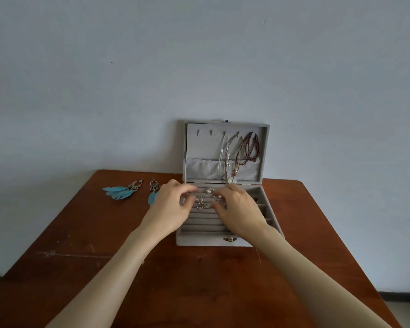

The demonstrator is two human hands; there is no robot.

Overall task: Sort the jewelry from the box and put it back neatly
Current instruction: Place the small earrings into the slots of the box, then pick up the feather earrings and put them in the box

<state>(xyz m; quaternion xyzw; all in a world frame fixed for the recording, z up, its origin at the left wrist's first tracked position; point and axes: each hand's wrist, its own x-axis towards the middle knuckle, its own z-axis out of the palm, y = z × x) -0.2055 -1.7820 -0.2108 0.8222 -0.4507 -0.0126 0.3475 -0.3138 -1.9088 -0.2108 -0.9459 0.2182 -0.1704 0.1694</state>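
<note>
A grey jewelry box [206, 241] stands open on the wooden table [152, 268], its lid upright against the wall. Several necklaces [237, 152], one of dark red beads [252, 147], hang inside the lid. Small silver earrings and rings [205, 200] sit in the padded ring rows at the back of the tray. My left hand [171, 207] and my right hand [239, 209] both hover over those rows with fingers curled down onto the small pieces. Whether either hand pinches a piece is hidden by the fingers. Two blue feather earrings [121, 190] [153, 192] lie on the table left of the box.
Side compartments [262, 207] run along the box's right edge. A brass clasp [230, 239] sits on the box front. The pale wall stands right behind the box. Bare tabletop lies in front of and to both sides of the box.
</note>
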